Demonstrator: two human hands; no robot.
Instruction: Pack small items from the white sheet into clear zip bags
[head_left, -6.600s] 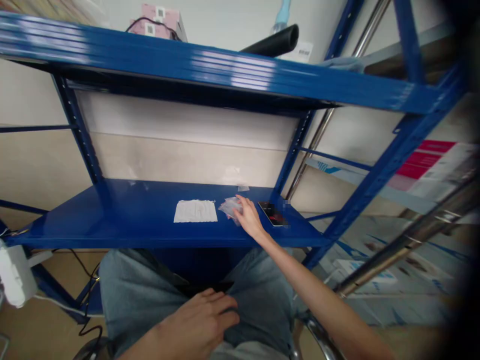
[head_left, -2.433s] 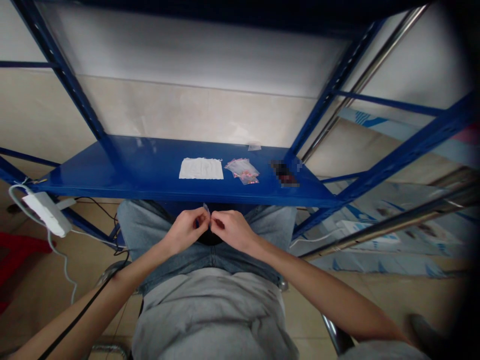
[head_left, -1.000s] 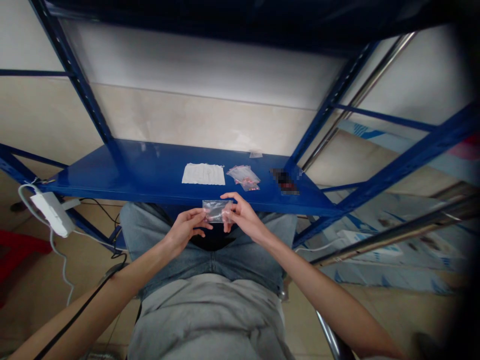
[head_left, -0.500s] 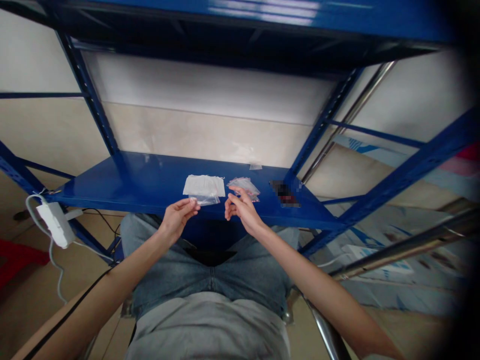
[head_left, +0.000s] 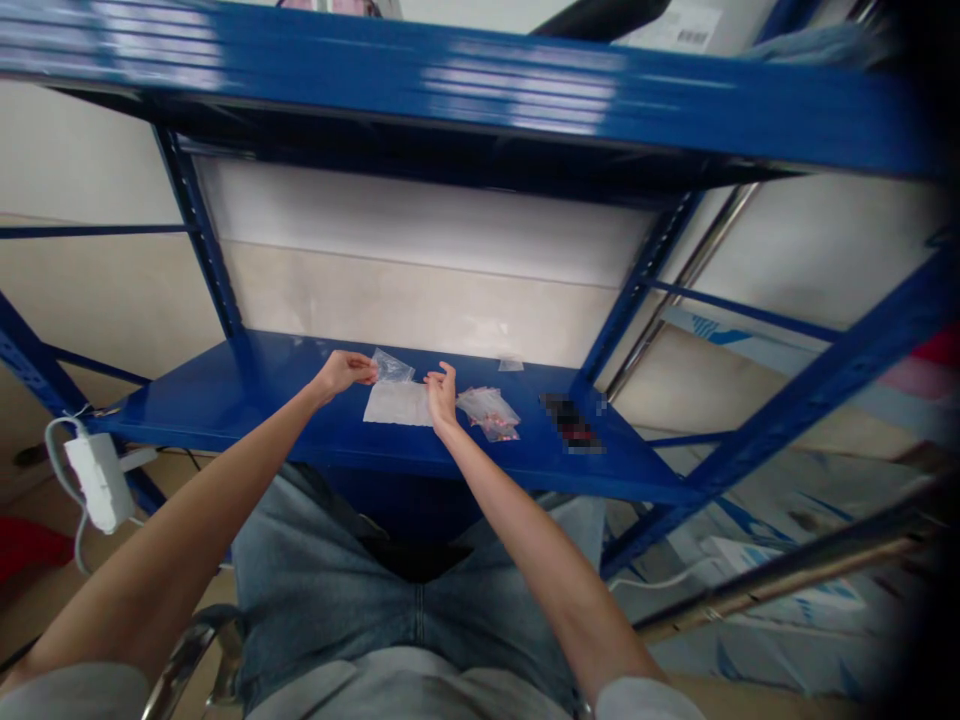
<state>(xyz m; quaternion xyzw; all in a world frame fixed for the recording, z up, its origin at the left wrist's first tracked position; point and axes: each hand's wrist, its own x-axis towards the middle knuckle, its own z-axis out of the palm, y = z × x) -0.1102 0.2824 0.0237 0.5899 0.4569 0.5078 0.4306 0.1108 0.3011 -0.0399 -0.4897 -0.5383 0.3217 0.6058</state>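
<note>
Bag first: where is the small clear plastic bag (head_left: 391, 367)?

Up in the air, just above the far edge of a flat white sheet (head_left: 397, 405) lying on the blue steel shelf (head_left: 525, 470). Nothing under it bears its weight; the left hand (head_left: 343, 372) pinches it by its upper left end.

And its long axis?

Slanting, from that pinched end down to the right, so the free end points toward the right hand (head_left: 442, 392).

Which hand is nearer, then?

The left is touching it. The right is only just beside the free end, a little to the right and lower, with a small gap of air between them.

What are the fingers doing?

The left ones are closed narrowly on the bag's edge. The right ones curl upward in a narrow pinch, with nothing visible between them.

And the arms?

Both reach forward over the shelf's front edge. The left is nearly straight, slanting in from the lower left; the right rises from below, its wrist bent and hand raised.

Anything else close by?

Right of the right hand, a pile of small clear bags with red contents (head_left: 487, 413) lies on the shelf, neither hand touching it. Beyond that sits a dark object (head_left: 571, 425), too blurred to identify.
</note>
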